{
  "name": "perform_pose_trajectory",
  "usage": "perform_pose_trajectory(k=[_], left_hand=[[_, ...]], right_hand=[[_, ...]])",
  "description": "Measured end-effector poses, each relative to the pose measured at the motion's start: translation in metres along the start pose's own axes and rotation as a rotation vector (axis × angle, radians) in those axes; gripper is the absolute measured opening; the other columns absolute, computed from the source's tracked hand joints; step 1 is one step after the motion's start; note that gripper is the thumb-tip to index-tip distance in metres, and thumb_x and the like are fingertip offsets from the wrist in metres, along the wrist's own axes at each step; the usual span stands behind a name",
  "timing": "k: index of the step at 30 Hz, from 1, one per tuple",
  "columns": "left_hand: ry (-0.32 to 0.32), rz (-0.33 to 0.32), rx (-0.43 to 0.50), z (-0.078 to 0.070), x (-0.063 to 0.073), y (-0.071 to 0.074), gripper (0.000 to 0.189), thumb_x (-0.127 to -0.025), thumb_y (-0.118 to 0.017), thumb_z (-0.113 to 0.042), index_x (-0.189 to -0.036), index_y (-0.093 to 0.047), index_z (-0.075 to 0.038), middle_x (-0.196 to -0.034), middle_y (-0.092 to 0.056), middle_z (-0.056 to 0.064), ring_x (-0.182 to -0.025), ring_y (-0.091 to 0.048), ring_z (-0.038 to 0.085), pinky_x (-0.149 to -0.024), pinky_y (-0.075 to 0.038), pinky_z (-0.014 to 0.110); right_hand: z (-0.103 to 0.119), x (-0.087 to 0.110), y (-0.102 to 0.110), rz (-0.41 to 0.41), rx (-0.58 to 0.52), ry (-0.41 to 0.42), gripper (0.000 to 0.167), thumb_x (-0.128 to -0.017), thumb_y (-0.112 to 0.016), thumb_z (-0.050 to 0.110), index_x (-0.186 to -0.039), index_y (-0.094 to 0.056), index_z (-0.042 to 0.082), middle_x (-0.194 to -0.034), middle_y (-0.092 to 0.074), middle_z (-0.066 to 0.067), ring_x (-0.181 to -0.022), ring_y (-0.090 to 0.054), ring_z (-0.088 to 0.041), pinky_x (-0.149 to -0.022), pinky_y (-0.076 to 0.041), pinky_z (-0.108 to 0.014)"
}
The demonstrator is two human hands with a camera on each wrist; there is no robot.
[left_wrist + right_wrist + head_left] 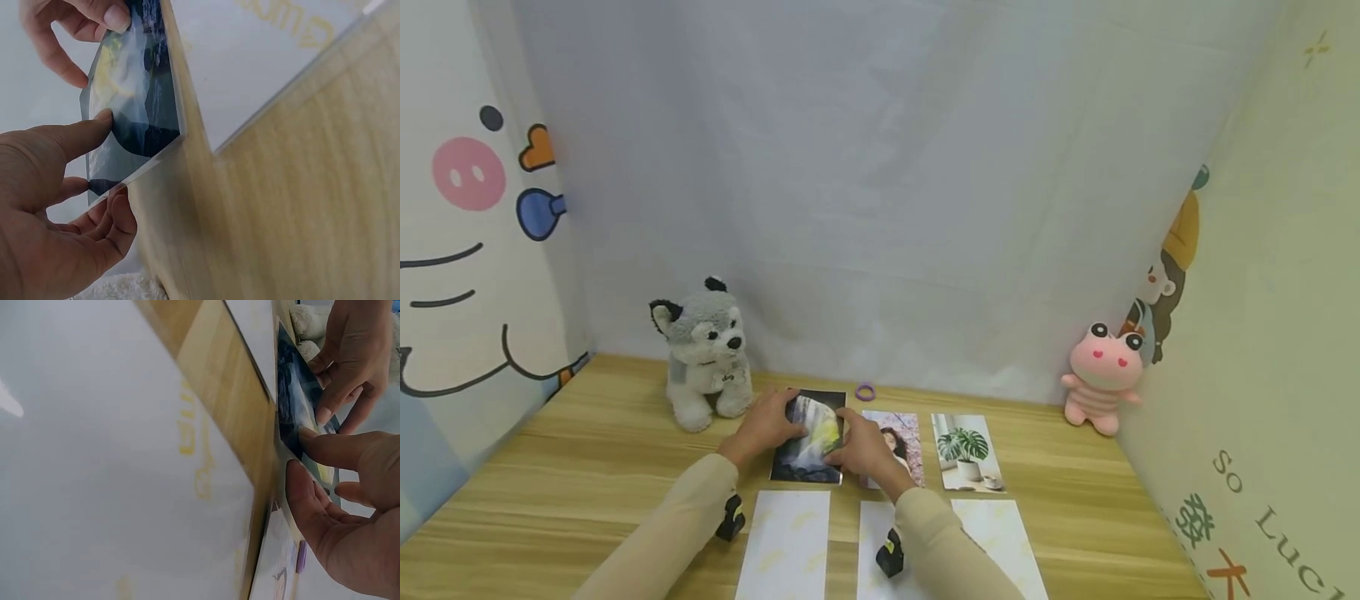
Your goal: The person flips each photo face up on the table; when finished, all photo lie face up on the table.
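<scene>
A glossy waterfall photo (805, 469) with dark edges and a yellow-green patch lies at the back of the table, one hand at either side. My left hand (771, 425) pinches its left edge; in the left wrist view the thumb (87, 134) lies on the picture, with fingers curled beneath the edge. At the opposite edge my right hand (861, 446) pinches it, thumb (331, 447) on the printed face and fingertips at the border. My right forearm passes over part of a portrait photo (912, 429) with pink blossom. Next to that lies a potted plant photo (966, 450).
Three white sheets with faint yellow marks, a left one (786, 542), a middle one (868, 533) and a right one (1000, 542), lie in front. A purple ring (866, 392), a husky plush (707, 358) and a pink plush (1103, 379) stand along the back.
</scene>
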State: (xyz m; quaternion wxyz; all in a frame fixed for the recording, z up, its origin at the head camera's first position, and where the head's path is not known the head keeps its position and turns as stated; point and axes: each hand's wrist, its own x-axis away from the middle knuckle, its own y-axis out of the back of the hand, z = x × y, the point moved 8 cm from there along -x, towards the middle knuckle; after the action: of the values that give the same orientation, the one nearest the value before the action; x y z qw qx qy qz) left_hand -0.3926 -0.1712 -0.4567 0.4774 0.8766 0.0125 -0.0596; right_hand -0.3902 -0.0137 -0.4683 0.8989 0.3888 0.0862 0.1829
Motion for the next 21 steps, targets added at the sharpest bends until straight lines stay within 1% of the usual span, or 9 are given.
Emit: perform_pose_trajectory(k=[2,5,9,11,13,16,21], left_hand=[[0.010,0.007,-0.006,0.001,-0.001,-0.003,0.072,-0.080,-0.084,-0.022,-0.139,-0.053,0.004,-0.129,-0.052,0.031,-0.119,-0.053,0.047,-0.100,-0.043,0.058],[0.021,0.030,-0.009,0.002,-0.002,-0.007,0.072,-0.080,-0.084,-0.021,-0.139,-0.052,0.005,-0.129,-0.051,0.031,-0.119,-0.052,0.046,-0.100,-0.044,0.057],[0.049,0.082,-0.023,0.005,-0.004,-0.014,0.072,-0.082,-0.083,-0.022,-0.141,-0.051,0.004,-0.131,-0.049,0.031,-0.119,-0.052,0.045,-0.100,-0.044,0.056],[0.058,0.095,-0.034,0.006,-0.005,-0.016,0.072,-0.082,-0.083,-0.022,-0.141,-0.051,0.004,-0.133,-0.049,0.031,-0.121,-0.051,0.045,-0.101,-0.044,0.056],[0.054,0.098,-0.050,0.007,-0.005,-0.019,0.070,-0.082,-0.083,-0.022,-0.139,-0.053,0.005,-0.133,-0.050,0.031,-0.122,-0.051,0.045,-0.102,-0.044,0.056],[0.048,0.097,-0.059,0.008,-0.007,-0.020,0.068,-0.081,-0.083,-0.021,-0.136,-0.055,0.006,-0.131,-0.052,0.029,-0.122,-0.051,0.045,-0.102,-0.044,0.055],[0.047,0.108,-0.073,0.007,-0.009,-0.021,0.065,-0.081,-0.083,-0.022,-0.133,-0.057,0.007,-0.128,-0.055,0.028,-0.121,-0.051,0.044,-0.101,-0.045,0.055]], right_hand=[[0.001,0.000,0.000,-0.018,0.066,0.011,0.082,-0.072,-0.089,0.012,-0.143,-0.049,0.004,-0.074,-0.065,-0.004,-0.059,-0.061,-0.014,-0.061,-0.049,-0.029],[0.003,0.000,0.000,-0.022,0.138,0.015,0.082,-0.072,-0.090,0.016,-0.143,-0.050,0.005,-0.088,-0.069,-0.010,-0.077,-0.065,-0.020,-0.072,-0.053,-0.035],[0.005,0.001,-0.001,-0.005,0.173,0.006,0.079,-0.073,-0.090,0.018,-0.141,-0.052,0.004,-0.108,-0.071,-0.017,-0.097,-0.068,-0.030,-0.084,-0.055,-0.042],[0.005,0.001,-0.001,0.005,0.184,-0.002,0.078,-0.073,-0.090,0.019,-0.140,-0.053,0.003,-0.117,-0.070,-0.018,-0.105,-0.067,-0.034,-0.088,-0.054,-0.044],[0.005,0.001,-0.002,0.012,0.196,-0.011,0.077,-0.073,-0.090,0.020,-0.139,-0.054,0.004,-0.125,-0.067,-0.018,-0.111,-0.065,-0.036,-0.092,-0.054,-0.046],[0.006,0.000,-0.003,0.011,0.223,-0.015,0.076,-0.072,-0.091,0.021,-0.138,-0.055,0.004,-0.130,-0.065,-0.017,-0.118,-0.062,-0.038,-0.096,-0.052,-0.047],[0.009,-0.001,-0.001,-0.005,0.242,-0.006,0.074,-0.070,-0.091,0.020,-0.134,-0.057,0.003,-0.127,-0.067,-0.018,-0.116,-0.063,-0.039,-0.095,-0.052,-0.047]])
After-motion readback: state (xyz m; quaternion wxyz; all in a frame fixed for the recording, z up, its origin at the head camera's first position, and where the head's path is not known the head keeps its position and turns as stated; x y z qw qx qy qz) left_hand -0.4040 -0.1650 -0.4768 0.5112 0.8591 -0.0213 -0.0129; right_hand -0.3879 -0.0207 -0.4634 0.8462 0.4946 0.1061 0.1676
